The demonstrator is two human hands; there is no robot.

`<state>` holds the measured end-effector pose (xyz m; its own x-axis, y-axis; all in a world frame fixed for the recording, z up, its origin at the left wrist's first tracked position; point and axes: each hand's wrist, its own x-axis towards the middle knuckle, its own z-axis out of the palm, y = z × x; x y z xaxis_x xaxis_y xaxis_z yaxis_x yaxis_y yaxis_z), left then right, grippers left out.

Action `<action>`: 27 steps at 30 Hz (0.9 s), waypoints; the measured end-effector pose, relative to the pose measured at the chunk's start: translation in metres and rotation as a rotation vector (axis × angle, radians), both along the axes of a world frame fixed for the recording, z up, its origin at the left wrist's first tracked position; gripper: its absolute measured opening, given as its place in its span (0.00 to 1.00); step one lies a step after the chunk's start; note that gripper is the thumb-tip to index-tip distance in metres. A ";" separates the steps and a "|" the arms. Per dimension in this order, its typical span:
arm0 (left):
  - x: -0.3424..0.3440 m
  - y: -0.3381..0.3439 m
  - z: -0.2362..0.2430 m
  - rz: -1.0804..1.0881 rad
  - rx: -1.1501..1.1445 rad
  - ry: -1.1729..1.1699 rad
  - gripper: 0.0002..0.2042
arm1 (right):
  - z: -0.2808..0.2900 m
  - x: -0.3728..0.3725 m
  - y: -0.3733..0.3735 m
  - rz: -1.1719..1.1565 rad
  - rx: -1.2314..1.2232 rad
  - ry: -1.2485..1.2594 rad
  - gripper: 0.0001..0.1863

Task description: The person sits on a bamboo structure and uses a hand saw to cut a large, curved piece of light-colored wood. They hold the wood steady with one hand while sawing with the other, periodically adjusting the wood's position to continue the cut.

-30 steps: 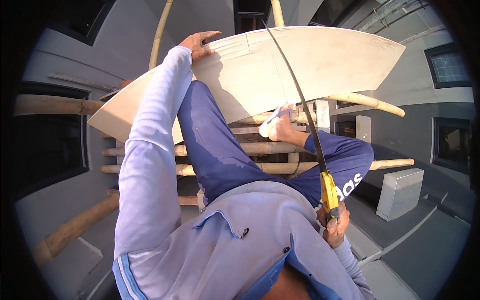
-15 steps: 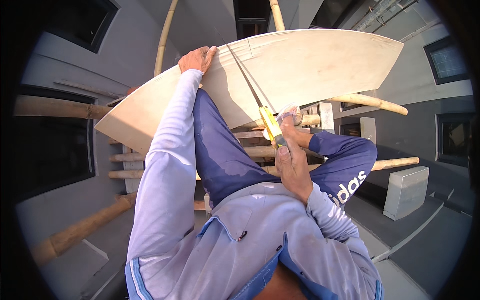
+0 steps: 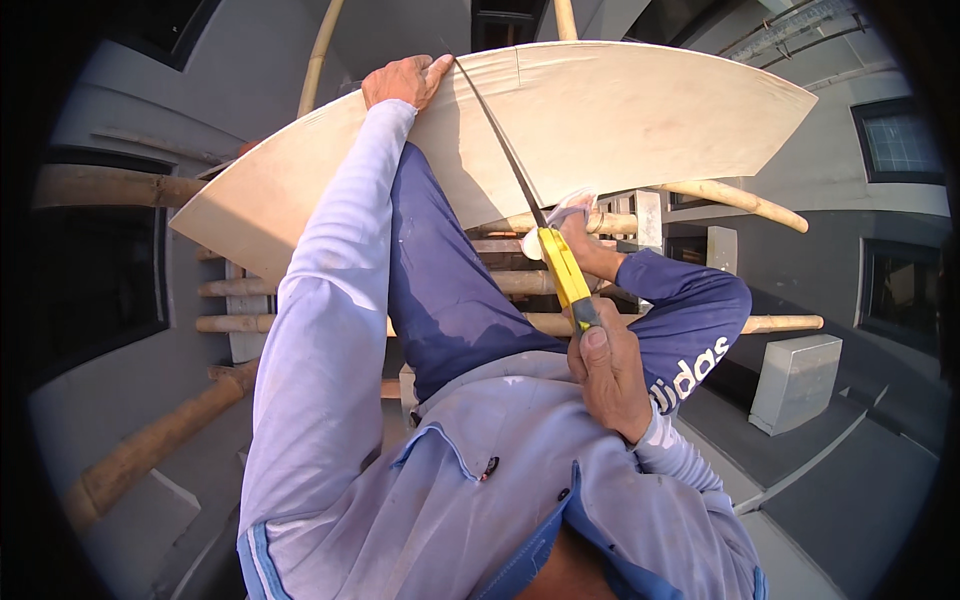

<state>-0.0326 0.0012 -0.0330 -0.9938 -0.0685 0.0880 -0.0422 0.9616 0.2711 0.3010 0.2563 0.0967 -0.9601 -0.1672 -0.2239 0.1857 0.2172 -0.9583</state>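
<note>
A pale plywood board [image 3: 640,120] lies across in front of me, its outline bowed by the lens. At its far edge my left hand [image 3: 408,82] is closed on the board, the thumb on top and some fingertips hidden. My right hand [image 3: 612,372], close to my body, grips the dark end of a handsaw's yellow handle [image 3: 565,270]. The thin blade [image 3: 497,137] slants over the board, its tip near the far edge beside my left hand. A short dark line is visible on the board right of the blade. My sandalled foot [image 3: 575,225] is by the near edge.
Bamboo poles [image 3: 735,203] run beneath and around the board as scaffolding. A grey block [image 3: 795,383] stands at the right. Grey walls with dark-framed windows [image 3: 905,140] surround me, and a thick bamboo pole [image 3: 150,440] crosses the lower left.
My right hand has drawn the saw back toward my body. The blade tip, earlier well past the board's far edge, is now near that edge. My left hand keeps its hold.
</note>
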 end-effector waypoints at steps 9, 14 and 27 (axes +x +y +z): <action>-0.004 0.007 0.008 -0.039 -0.010 0.096 0.30 | -0.052 -0.091 -0.037 -0.041 0.072 0.177 0.23; 0.027 0.007 0.017 -0.034 0.019 0.047 0.30 | -0.028 -0.070 -0.037 -0.030 -0.176 -0.009 0.22; 0.015 0.008 0.010 -0.061 0.026 0.060 0.25 | -0.014 -0.040 -0.033 -0.009 0.058 0.069 0.23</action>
